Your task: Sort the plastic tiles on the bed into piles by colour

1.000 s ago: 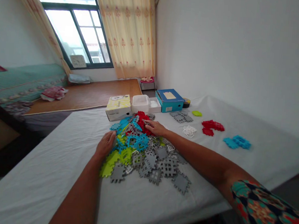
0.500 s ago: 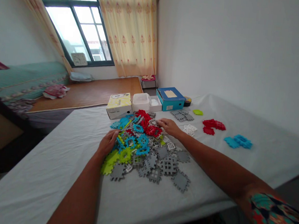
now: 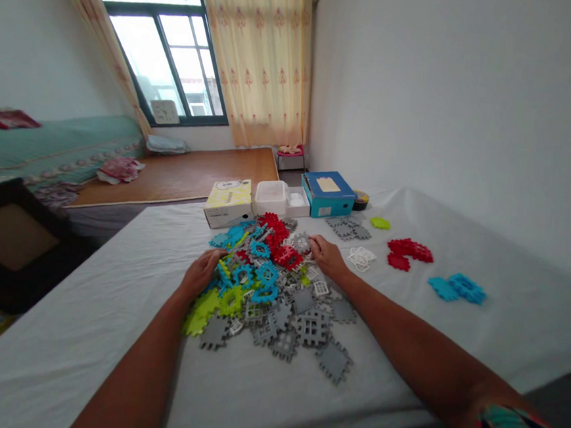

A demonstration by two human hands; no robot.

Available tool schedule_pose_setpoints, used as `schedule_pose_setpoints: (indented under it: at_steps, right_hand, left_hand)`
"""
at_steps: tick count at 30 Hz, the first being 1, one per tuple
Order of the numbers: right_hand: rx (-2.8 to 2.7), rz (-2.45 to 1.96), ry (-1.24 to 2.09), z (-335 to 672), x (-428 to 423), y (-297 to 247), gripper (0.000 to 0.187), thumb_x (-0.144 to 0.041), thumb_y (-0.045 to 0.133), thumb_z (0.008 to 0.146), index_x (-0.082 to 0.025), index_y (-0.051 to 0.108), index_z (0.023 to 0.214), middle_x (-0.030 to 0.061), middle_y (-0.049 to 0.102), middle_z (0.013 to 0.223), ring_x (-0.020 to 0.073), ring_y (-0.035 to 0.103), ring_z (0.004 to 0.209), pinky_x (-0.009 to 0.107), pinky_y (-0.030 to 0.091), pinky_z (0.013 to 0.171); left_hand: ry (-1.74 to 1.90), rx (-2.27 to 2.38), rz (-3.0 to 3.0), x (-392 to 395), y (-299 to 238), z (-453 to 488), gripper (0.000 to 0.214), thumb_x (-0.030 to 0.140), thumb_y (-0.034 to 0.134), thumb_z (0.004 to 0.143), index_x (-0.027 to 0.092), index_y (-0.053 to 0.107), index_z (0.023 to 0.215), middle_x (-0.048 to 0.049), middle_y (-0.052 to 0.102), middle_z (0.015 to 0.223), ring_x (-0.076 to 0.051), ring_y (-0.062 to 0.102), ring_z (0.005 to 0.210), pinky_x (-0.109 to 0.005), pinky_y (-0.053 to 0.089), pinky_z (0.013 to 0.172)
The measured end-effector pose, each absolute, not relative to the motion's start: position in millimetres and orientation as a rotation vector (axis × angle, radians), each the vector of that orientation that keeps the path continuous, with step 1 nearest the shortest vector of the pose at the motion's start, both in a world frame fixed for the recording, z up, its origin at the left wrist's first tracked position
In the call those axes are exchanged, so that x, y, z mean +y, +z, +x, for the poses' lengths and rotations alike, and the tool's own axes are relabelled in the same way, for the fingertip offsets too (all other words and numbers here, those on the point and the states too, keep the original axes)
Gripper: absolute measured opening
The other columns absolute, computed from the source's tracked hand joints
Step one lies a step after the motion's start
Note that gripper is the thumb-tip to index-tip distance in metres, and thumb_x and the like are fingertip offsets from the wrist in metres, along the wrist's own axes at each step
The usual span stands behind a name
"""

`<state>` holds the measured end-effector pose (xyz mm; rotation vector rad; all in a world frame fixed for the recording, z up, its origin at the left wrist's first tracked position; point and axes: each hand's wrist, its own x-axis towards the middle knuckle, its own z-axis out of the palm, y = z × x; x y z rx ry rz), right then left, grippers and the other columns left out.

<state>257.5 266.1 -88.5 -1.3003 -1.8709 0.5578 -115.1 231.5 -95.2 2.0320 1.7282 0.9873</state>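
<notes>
A heap of notched plastic building tiles [image 3: 267, 273] in blue, red, green, grey and white covers the middle of the table. My left hand [image 3: 202, 270] rests against the heap's left side, its fingers loosely stretched out beside green and blue tiles. On the opposite side, my right hand [image 3: 329, 256] pinches the edge of a grey tile [image 3: 301, 242] at the heap's upper right. Red tiles [image 3: 287, 257] lie just left of that grey one. Large grey tiles [image 3: 334, 360] spread along the near edge of the heap.
Sorted by colour to the right lie grey tiles [image 3: 347, 229], white pieces [image 3: 361, 259], a green tile [image 3: 380, 223], red tiles [image 3: 408, 250] and blue tiles [image 3: 457, 288]. Behind the heap stand a yellow-white box [image 3: 228, 203], a white container [image 3: 271, 198] and a blue box [image 3: 328, 194].
My right hand has drawn slightly back from the red tiles, and a grey tile now shows at its fingertips. My left hand stays at the heap's left side. The camera view has shifted a little.
</notes>
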Motion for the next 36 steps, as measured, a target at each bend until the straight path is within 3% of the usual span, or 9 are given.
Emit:
schedule_pose_setpoints:
  at_steps: [9,17,24,29,36]
  right_hand:
    - [-1.858,-1.22,0.415,263,269,-96,0.031,-0.041,0.042,0.091,-0.023,0.064,0.102,0.0077,0.069,0.102,0.0197,0.064,0.082,0.032,0.049,0.078]
    - [-1.758,-1.259,0.599,269,263,-102,0.042,-0.041,0.047,0.089,-0.023,0.051,0.127,0.0028,0.066,0.082,0.0184,0.063,0.07,0.031,0.05,0.069]
    - [-1.79,-1.221,0.548,272,269,-106,0.038,-0.039,0.047,0.09,-0.02,0.058,0.12,0.0015,0.065,0.078,0.0149,0.061,0.064,0.027,0.048,0.067]
    - [-1.798,-1.233,0.553,274,274,-109,0.037,-0.036,0.047,0.088,-0.017,0.06,0.117,0.0015,0.066,0.073,0.0148,0.061,0.062,0.027,0.047,0.066]
    - [-1.863,-1.245,0.555,281,280,-112,0.039,-0.034,0.048,0.085,-0.014,0.061,0.116,0.0008,0.066,0.066,0.0157,0.062,0.063,0.027,0.046,0.067]
  left_hand:
    - [0.893,1.727,2.091,231,-97,-110,0.066,0.061,0.023,0.092,0.019,0.068,0.116,-0.0062,0.059,0.133,-0.024,0.05,0.126,-0.042,0.035,0.11]
    - [0.875,1.707,2.218,222,-100,-84,0.058,0.05,0.022,0.098,0.018,0.061,0.127,-0.0065,0.059,0.134,-0.02,0.048,0.127,-0.04,0.035,0.112]
    - [0.948,1.706,2.098,219,-100,-85,0.06,0.055,0.024,0.096,0.019,0.061,0.126,-0.006,0.058,0.134,-0.02,0.048,0.128,-0.038,0.034,0.113]
    - [1.039,1.768,1.928,221,-99,-85,0.067,0.055,0.017,0.095,0.014,0.064,0.121,-0.0088,0.061,0.13,-0.021,0.051,0.125,-0.035,0.034,0.111]
    - [0.903,1.783,1.92,224,-92,-78,0.064,0.059,0.028,0.091,0.013,0.066,0.116,-0.0081,0.062,0.129,-0.022,0.052,0.123,-0.033,0.034,0.11]
